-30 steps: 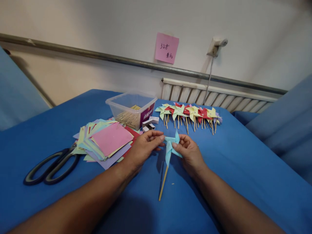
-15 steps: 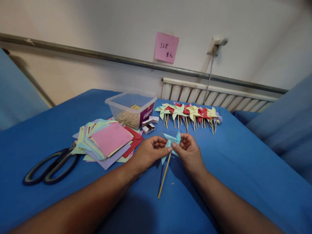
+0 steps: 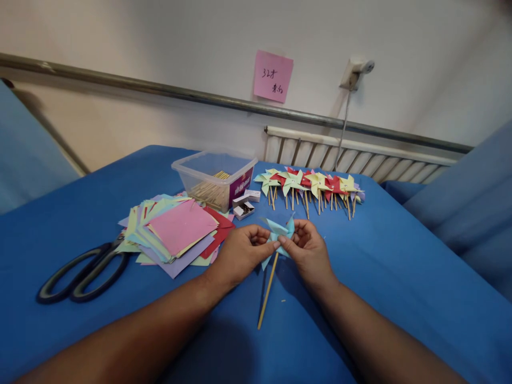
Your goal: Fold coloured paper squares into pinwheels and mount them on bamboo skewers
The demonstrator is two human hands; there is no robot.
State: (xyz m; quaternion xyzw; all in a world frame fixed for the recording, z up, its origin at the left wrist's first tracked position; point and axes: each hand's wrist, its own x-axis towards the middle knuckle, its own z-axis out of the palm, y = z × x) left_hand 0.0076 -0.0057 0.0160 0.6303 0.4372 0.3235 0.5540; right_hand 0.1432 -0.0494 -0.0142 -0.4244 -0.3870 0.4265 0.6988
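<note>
Between my two hands is a light blue paper pinwheel [image 3: 277,228] on a thin wooden stick [image 3: 266,298], which slants down toward me over the blue cloth. My left hand [image 3: 244,250] pinches the pinwheel from the left, its thumb close to the middle. On the other side my right hand [image 3: 310,250] grips it, with the thumb pressed on the centre and the fingers behind the blades. The thumbs hide the pinwheel's centre. A stack of coloured paper squares [image 3: 182,226] lies left of my left hand.
Scissors [image 3: 86,272] with dark handles lie by the paper. Behind stand a clear plastic box [image 3: 216,178] of sticks and a small open box of pins [image 3: 243,208]. Several finished pinwheels [image 3: 318,184] lie in a row near the radiator [image 3: 360,157].
The pinwheel has turned slightly between my fingers, and its stick's lower end has shifted a little left and nearer to me. Both hands keep their hold.
</note>
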